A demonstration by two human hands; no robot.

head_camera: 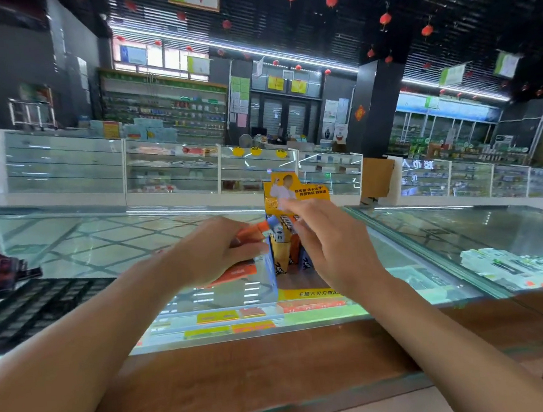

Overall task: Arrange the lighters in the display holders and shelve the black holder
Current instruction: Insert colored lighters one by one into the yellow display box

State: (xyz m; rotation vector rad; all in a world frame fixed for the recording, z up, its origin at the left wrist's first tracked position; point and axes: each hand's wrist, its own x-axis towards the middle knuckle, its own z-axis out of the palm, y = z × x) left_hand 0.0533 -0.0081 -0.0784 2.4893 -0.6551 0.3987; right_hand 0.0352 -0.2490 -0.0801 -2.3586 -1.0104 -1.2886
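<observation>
Glass counter [87, 239], yellow display holder [298, 187] on it. My left hand [215, 252] grips orange lighters [235, 275]; right hand [328, 247] reaches into the holder (grip unclear). I'd seat each upright

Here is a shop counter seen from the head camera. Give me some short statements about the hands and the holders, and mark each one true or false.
1. The left hand holds orange lighters. True.
2. The yellow holder stands on a wooden table. False: it stands on the glass counter.
3. The right hand reaches to the standing lighters in the yellow holder. True.
4. The black holder lies to the right of the yellow holder. False: it lies to its left, on the same counter.
</observation>
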